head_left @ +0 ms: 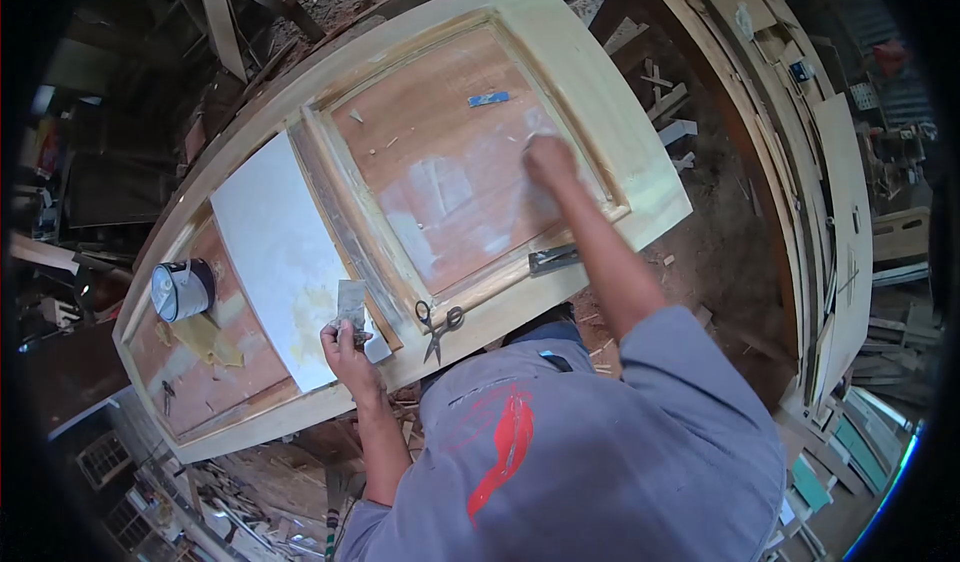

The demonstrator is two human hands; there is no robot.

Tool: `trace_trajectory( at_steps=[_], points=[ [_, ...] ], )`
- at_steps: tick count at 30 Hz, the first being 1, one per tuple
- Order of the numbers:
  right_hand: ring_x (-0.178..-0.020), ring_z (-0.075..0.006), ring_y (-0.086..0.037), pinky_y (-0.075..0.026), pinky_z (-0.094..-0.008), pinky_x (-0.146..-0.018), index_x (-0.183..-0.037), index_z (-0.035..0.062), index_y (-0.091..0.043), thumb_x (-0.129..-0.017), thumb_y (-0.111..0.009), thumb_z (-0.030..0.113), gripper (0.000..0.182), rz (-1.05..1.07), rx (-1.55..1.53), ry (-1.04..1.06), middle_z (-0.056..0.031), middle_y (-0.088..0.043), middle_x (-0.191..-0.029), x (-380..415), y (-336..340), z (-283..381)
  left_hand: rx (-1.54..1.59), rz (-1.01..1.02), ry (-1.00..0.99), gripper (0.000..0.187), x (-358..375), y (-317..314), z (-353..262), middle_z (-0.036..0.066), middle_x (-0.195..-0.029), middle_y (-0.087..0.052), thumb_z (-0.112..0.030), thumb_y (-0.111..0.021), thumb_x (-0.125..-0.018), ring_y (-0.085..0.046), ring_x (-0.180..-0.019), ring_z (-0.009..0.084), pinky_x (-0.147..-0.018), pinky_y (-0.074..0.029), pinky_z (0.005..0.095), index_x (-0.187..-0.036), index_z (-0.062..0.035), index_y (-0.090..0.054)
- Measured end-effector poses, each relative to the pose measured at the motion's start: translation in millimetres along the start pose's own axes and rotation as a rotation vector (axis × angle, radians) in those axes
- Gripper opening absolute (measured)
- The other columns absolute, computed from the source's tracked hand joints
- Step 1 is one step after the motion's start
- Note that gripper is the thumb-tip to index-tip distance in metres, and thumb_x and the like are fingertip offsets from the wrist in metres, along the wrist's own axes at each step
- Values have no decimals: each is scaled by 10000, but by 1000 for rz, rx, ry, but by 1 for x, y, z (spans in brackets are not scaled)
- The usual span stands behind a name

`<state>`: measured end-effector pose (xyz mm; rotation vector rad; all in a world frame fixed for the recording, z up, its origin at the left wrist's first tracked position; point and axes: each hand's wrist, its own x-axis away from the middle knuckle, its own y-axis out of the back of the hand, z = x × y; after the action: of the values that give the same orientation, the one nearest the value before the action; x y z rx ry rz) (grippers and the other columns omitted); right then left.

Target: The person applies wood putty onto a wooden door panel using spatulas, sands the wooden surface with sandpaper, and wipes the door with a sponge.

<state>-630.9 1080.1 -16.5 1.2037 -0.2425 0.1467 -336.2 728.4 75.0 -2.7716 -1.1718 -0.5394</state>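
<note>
My left hand (348, 357) grips a flat, grayish scraper (351, 300) between thumb and fingers, its squared blade pointing away from me over the near edge of a white sheet (272, 252). My right hand (549, 162) is curled narrow above the upper panel (435, 132) of a pale wooden door (612, 102); from this angle, I cannot tell whether those fingers pinch anything.

The door stretches across the workspace before me, the scraper over its near side and the right hand toward the right side of the upper panel. Raised molding borders the recess, while reddish-brown wood gives the right hand a flat stretch to its left, broken by a blue strip (488, 98) and small chips. Cloudy white patches mark the smooth grain.

Dark-handled scissors (437, 330) lie open on the near rail, just right of the scraper, with a black tool (553, 259) farther right. Beyond the smooth sheet, a round can (183, 290) stands beside crumpled, yellowish material (208, 342) on the lower panel (235, 362).
</note>
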Motion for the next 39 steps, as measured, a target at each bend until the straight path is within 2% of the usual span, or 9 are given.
trace_trajectory(
  at_steps=[6,9,14,18,22,25,28,32,39],
  points=[
    [-862,-406,-708,-556,-519,-809,-854,7,-757,-791,-597,129,211,188,-33,511,-247,-726,-895,131,-71,111,55,48,0,152,0,-35,2,55,-960,-622,-162,-607,-1024,-598,-819,129,-738,-505,288,-1092,-40,-548],
    [-871,-414,-707,-558,-511,-822,-883,13,-766,-781,-621,159,230,403,-63,399,-234,-729,-876,107,-25,108,90,15,-37,127,6,-48,-12,34,-921,-601,-154,-606,-1021,-590,-806,118,-722,-519,284,-1081,-55,-552],
    [-861,-426,-722,-572,-509,-768,-824,16,-750,-835,-615,137,181,-69,92,185,-249,-727,-894,-49,19,2,73,-67,-46,154,15,-6,9,59,-972,-634,-157,-608,-1026,-604,-826,123,-715,-517,292,-1093,-28,-555],
    [-850,-419,-724,-571,-525,-776,-858,9,-756,-824,-618,156,205,-72,128,332,-252,-725,-881,-82,-12,-13,101,-195,-28,132,30,3,19,59,-965,-625,-144,-600,-1029,-599,-809,120,-711,-511,279,-1081,-29,-561],
    [-869,-397,-723,-578,-496,-762,-841,23,-757,-811,-590,175,228,172,96,501,-234,-740,-930,42,-80,91,90,-229,-1,131,34,-2,24,53,-971,-616,-135,-607,-1024,-587,-806,118,-709,-512,278,-1080,-27,-559],
    [-819,-392,-720,-580,-507,-751,-796,31,-752,-793,-596,170,209,321,104,791,-213,-740,-856,105,-78,137,197,-238,-6,126,38,-10,20,49,-982,-613,-135,-614,-1022,-578,-826,113,-720,-514,277,-1071,-31,-563],
    [-823,-396,-713,-578,-512,-754,-807,51,-757,-794,-606,182,200,351,20,826,-204,-744,-894,82,-66,150,194,-319,-40,120,49,-6,19,48,-990,-615,-136,-618,-1018,-577,-848,117,-737,-520,284,-1062,-36,-571],
    [-877,-397,-701,-572,-512,-795,-782,56,-740,-798,-605,186,187,109,33,1004,-195,-739,-906,15,-52,177,177,-478,-27,134,82,7,31,48,-998,-619,-142,-628,-1016,-584,-849,127,-745,-511,285,-1071,-31,-577],
    [-914,-395,-686,-555,-495,-829,-794,48,-725,-787,-592,149,167,426,233,1192,-197,-726,-883,105,-86,145,288,-589,22,166,120,-4,54,56,-1000,-625,-141,-638,-1013,-585,-837,120,-753,-493,272,-1105,-14,-585]
  ],
)
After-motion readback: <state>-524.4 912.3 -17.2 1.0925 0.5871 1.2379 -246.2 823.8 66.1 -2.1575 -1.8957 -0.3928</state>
